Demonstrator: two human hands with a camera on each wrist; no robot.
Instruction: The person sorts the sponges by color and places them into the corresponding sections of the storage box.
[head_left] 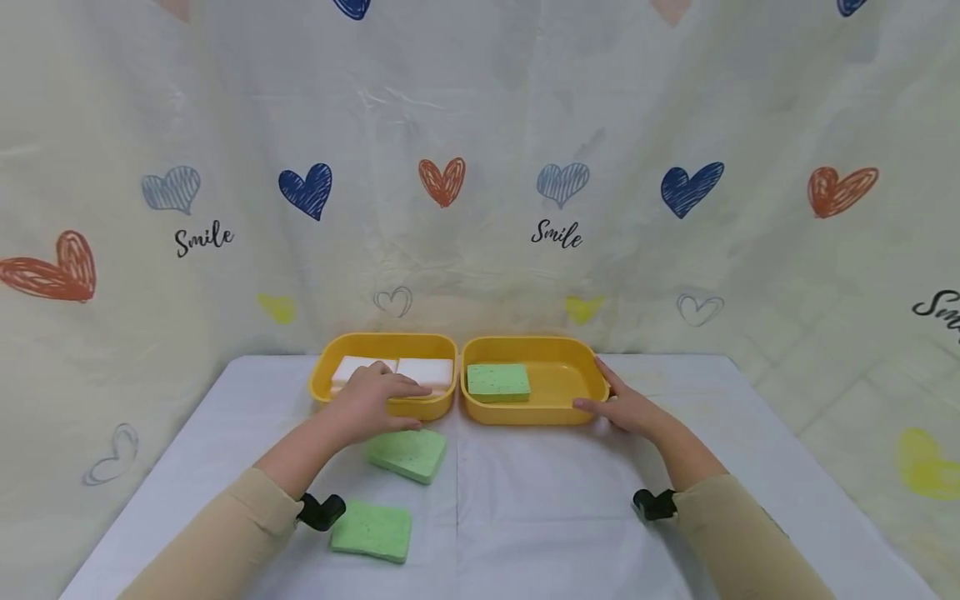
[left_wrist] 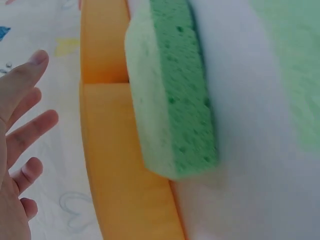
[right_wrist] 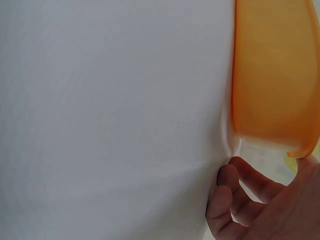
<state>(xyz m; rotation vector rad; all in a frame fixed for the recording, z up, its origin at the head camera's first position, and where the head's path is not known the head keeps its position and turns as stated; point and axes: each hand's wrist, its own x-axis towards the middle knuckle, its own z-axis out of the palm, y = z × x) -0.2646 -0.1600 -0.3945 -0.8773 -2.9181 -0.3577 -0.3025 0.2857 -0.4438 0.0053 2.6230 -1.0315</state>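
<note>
In the head view my left hand point(head_left: 369, 400) hovers over the front of the left yellow tray point(head_left: 321, 367), fingers apart and holding nothing. Two white sponges point(head_left: 425, 372) sit side by side in that tray, partly behind the hand. Just below its thumb, a green sponge point(head_left: 411, 458) shows by the tray's front wall. My right hand point(head_left: 626, 407) grips the right end of the second yellow tray point(head_left: 562, 414), thumb over the rim, other fingers bent outside it. A green sponge point(head_left: 498, 382) lies in that tray's left half.
Closer to me, another green sponge point(head_left: 372, 532) lies flat on the white tablecloth point(head_left: 540, 517). The trays stand side by side at the table's far edge. Behind them hangs a light curtain point(head_left: 480, 258) printed with hearts.
</note>
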